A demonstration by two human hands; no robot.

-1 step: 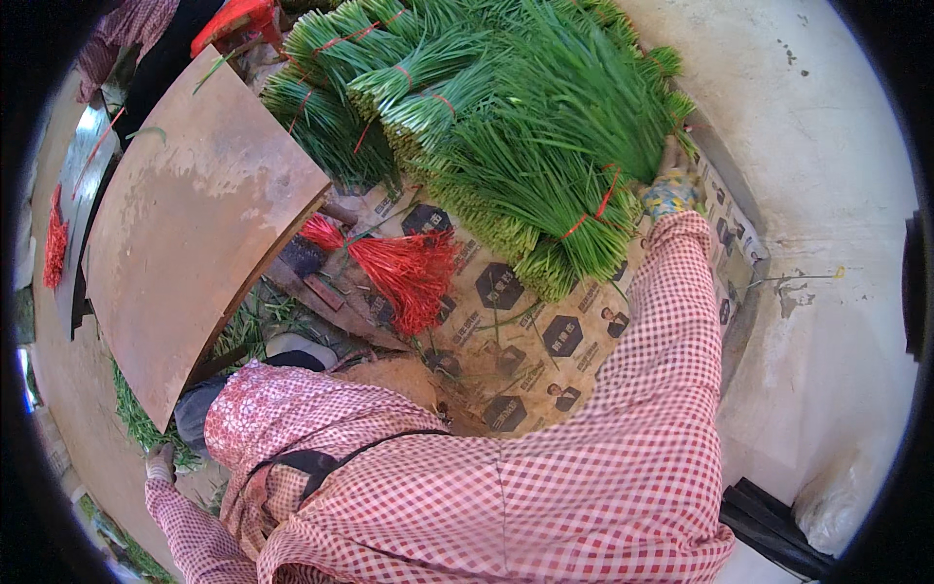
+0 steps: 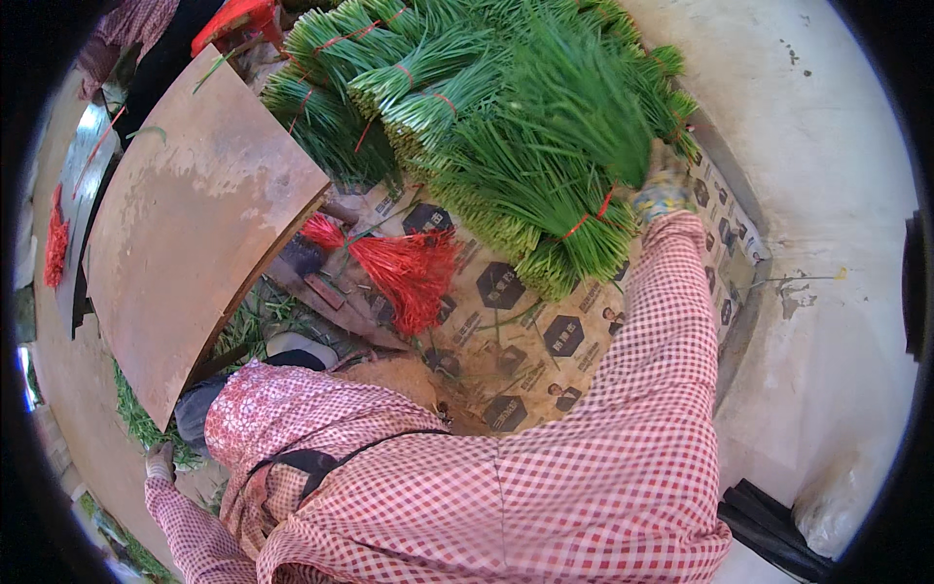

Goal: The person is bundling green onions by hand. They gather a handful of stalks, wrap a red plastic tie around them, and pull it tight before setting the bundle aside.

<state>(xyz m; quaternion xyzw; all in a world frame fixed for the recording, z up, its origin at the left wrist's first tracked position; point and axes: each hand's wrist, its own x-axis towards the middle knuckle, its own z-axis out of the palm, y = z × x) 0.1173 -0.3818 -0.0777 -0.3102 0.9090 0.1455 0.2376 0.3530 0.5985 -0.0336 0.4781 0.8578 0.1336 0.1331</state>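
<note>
The fingers of the right hand (image 2: 665, 180) are bending in toward the loose green stalks (image 2: 593, 117) at the right side of the heap; blur is hiding the fingertips, so I cannot tell whether they are closing on any. A patterned yellow-and-blue cuff (image 2: 664, 201) is covering the wrist, and a red-checked sleeve (image 2: 666, 321) is running back toward the near side.

Just left of this hand, a tied bundle (image 2: 559, 255) is lying with its pale cut ends facing near, and a red band (image 2: 589, 216) is circling it. Farther off and to the left, more banded green bundles (image 2: 418, 88) are lying in the heap. Under them a tan printed sheet (image 2: 530, 336) with dark hexagons is spreading toward the near side, and a fan of red ties (image 2: 413, 277) is lying on its left part.

At the near left, the left hand (image 2: 160, 461) is hanging beside green scraps (image 2: 136, 404), below the near corner of a brown board (image 2: 195, 195); it is showing too small for me to tell how its fingers are standing. At the far left, more red ties (image 2: 56, 243) are lying on a metal sheet (image 2: 86, 185).
</note>
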